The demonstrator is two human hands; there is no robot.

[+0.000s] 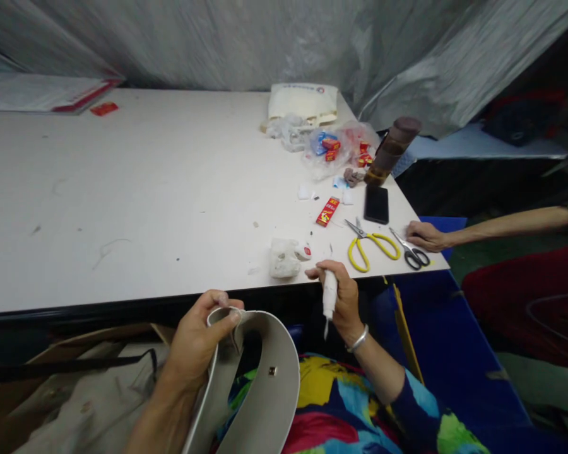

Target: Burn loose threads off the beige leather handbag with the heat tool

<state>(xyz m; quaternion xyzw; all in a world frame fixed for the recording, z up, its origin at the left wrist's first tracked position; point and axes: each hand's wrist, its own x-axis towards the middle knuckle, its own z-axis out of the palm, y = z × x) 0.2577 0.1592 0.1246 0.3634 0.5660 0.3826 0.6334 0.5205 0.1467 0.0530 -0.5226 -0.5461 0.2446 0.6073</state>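
The left hand (pixel 196 343) is pinching the curled end of a pale grey strap-shaped piece (pixel 265 378), thumb and fingers clamped together on its upper edge; the piece is bending in an arch below the table (pixel 146 189) edge and is running down toward the lap, with a small metal fitting (pixel 272 371) showing on its inner face. The right hand (pixel 343 296), wearing a silver bangle (pixel 358 340) at the wrist, is closing around a small white tube (pixel 329 296), holding it upright with its thin nozzle pointing downward, just right of the grey piece and not touching it.

Just ahead of the right hand, a crumpled white wad (pixel 284 257) is lying on the table edge. To that hand's right, yellow-handled scissors (pixel 372 246) and black-handled scissors (pixel 411 251) are lying side by side; another person's hand (pixel 426 236) is resting beside the black pair. Farther ahead of the right hand are lying a red packet (pixel 328 211), a black phone (pixel 377 203), a brown bottle (pixel 392 151) and a clear bag of small packets (pixel 341 148).
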